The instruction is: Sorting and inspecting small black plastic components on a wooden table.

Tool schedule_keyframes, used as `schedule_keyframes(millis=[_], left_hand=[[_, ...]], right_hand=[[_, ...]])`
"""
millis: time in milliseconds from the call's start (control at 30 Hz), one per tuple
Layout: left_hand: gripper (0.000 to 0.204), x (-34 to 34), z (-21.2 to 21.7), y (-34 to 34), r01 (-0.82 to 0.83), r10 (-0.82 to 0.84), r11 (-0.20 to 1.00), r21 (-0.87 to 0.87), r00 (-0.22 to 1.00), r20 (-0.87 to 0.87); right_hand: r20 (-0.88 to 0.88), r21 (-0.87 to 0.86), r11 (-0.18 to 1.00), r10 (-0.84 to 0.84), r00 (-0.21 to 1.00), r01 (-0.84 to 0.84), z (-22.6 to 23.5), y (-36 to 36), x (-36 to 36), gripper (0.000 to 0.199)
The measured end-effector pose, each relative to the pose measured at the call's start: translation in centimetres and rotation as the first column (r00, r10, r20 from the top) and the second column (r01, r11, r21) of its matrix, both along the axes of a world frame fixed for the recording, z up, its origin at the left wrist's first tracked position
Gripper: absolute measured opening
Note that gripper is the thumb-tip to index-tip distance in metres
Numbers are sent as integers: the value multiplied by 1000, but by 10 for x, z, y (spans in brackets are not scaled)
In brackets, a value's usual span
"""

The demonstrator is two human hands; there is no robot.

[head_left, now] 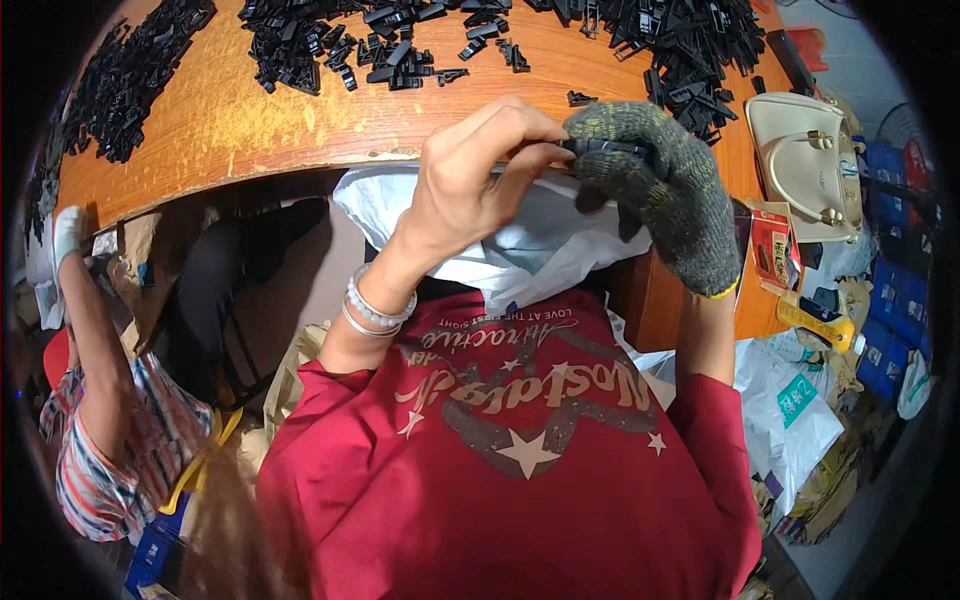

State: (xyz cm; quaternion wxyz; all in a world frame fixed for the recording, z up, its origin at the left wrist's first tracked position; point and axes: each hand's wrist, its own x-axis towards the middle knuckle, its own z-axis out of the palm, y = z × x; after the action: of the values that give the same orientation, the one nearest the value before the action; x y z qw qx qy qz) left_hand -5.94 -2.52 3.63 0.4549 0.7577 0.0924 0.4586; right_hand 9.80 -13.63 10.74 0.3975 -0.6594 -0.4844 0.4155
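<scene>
My left hand (478,175), bare with bracelets at the wrist, pinches its thumb and forefinger together at the near end of a small black plastic part (612,149). My right hand (672,190) wears a dark grey knit glove and is closed round the same part, so most of the part is hidden. Both hands meet just over the table's front edge. Below them an open white sack (590,252) hangs between the table and my body. One loose black plastic piece (581,98) lies just beyond the gloved fingers.
Heaps of black plastic pieces (140,80) cover parts of the wooden table (215,150). At the right stand a beige handbag (795,150), a red box (775,245) and a yellow bottle (820,322). On the left is another person's arm (95,350), with its covered hand at the table edge.
</scene>
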Motion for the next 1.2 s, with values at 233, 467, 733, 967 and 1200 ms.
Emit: schedule_keyframes(millis=[233, 467, 733, 967, 1200], left_hand=[[17, -4, 1, 4, 29, -32, 987, 156, 999, 18], [17, -13, 1, 17, 142, -138, 934, 327, 990, -37], [16, -19, -1, 20, 194, -83, 818, 542, 972, -222], [17, -19, 3, 24, 180, -128, 809, 559, 983, -131], [21, -17, -1, 22, 166, -130, 831, 531, 986, -105]], right_hand=[[-56, 57, 998, -8, 998, 11, -5, -2, -6, 27], [-137, 129, 983, 151, 979, -133, -15, -7, 9, 31], [-63, 156, 978, 149, 987, -138, -14, -7, -4, 36], [56, 152, 984, 81, 995, -88, -11, -11, -12, 26], [107, 349, 923, 130, 986, -160, -27, -9, -8, 29]])
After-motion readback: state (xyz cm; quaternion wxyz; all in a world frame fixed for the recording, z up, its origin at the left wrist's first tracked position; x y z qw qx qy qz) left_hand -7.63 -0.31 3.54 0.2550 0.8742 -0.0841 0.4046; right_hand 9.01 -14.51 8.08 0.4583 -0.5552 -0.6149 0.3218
